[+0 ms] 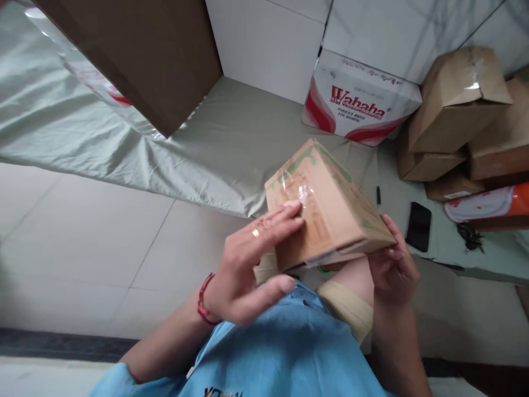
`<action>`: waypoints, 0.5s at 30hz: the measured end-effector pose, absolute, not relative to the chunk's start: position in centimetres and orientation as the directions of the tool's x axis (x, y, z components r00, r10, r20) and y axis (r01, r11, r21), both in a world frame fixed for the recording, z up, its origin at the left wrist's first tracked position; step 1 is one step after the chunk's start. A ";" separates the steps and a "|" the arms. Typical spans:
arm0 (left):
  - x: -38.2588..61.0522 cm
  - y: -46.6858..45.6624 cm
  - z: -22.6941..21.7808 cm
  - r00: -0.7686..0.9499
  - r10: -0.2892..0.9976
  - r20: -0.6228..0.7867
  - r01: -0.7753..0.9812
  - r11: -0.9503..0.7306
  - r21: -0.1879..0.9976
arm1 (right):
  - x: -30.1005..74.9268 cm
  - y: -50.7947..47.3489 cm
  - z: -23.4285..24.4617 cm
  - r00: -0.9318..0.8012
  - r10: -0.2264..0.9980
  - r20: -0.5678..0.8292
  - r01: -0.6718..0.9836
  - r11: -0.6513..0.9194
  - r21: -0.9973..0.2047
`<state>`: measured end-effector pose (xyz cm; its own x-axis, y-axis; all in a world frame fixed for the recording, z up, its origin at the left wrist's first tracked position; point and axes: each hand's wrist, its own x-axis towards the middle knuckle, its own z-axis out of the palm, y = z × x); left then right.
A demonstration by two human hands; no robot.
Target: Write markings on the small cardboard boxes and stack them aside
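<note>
A brown cardboard box with green print and shiny clear tape is tilted above my lap, at the front edge of the cloth-covered surface. My right hand grips its lower right corner, the fingers partly hidden beneath it. Against the taped face lie the fingertips of my left hand, stretched out with the thumb apart. This hand wears a gold ring, with a red cord on the wrist. The underside of the box is mostly hidden.
A white and red Wahaha carton stands against the tiled wall. Stacked brown boxes are at the right, near a black phone, keys and a dark pen. A large brown carton stands at upper left beside clear plastic wrap.
</note>
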<state>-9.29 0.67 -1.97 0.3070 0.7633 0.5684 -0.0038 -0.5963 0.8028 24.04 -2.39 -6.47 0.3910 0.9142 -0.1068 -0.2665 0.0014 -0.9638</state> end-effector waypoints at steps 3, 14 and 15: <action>-7.3 -0.1 -0.8 0.389 0.627 0.675 0.191 -0.772 0.607 | 24.6 -3.2 -7.5 0.423 0.899 -0.116 -0.304 0.021 -0.952; -10.0 1.0 -3.1 0.261 0.824 0.503 0.078 -0.537 0.840 | 24.9 -4.7 -4.1 0.385 0.923 0.021 -0.201 0.106 -0.974; -10.6 1.4 -3.8 0.216 0.881 0.422 0.011 -0.434 0.901 | 24.4 -4.8 -3.5 0.360 0.932 0.049 -0.182 0.121 -0.976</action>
